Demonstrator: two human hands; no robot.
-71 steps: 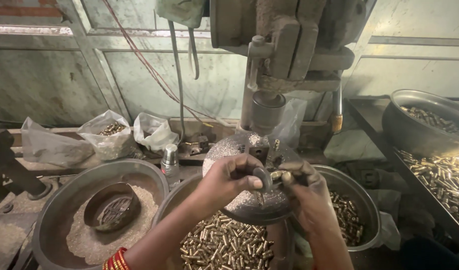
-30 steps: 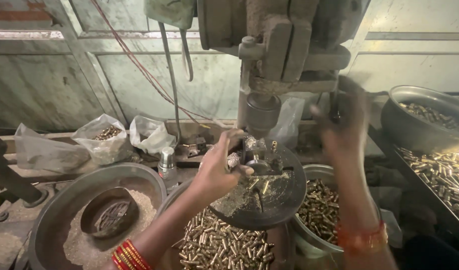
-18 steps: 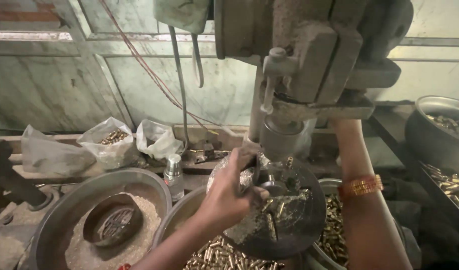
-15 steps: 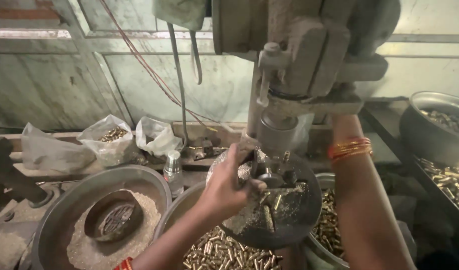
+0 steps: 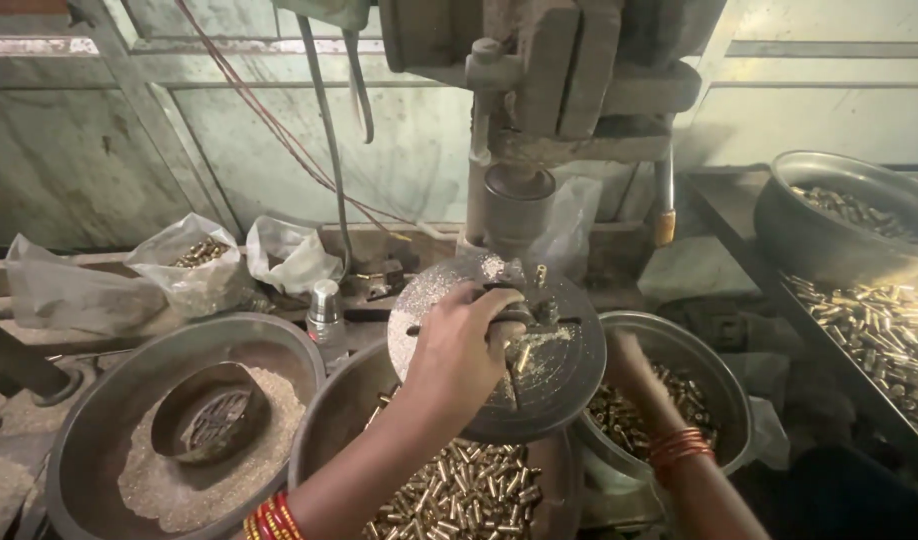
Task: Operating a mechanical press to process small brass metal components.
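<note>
at frame centre the left hand (image 5: 459,345) rests its grip pressed on the fixture atop the round drill table (image 5: 569,375); the right hand (image 5: 634,365) dips into the lower-right bowl of brass pieces (image 5: 724,395), grip unclear.

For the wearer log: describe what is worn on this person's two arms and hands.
Both forearms are bare, with no sleeves or gloves. The left hand has red and gold bangles at the wrist; the right hand has orange-red bangles stacked at its wrist. No rings can be made out.

I note the drill press table (image 5: 569,350) centred, with a basin of brass pieces (image 5: 459,490) before it, a bowl of filings (image 5: 99,420) left, another basin (image 5: 719,390) right.
</note>
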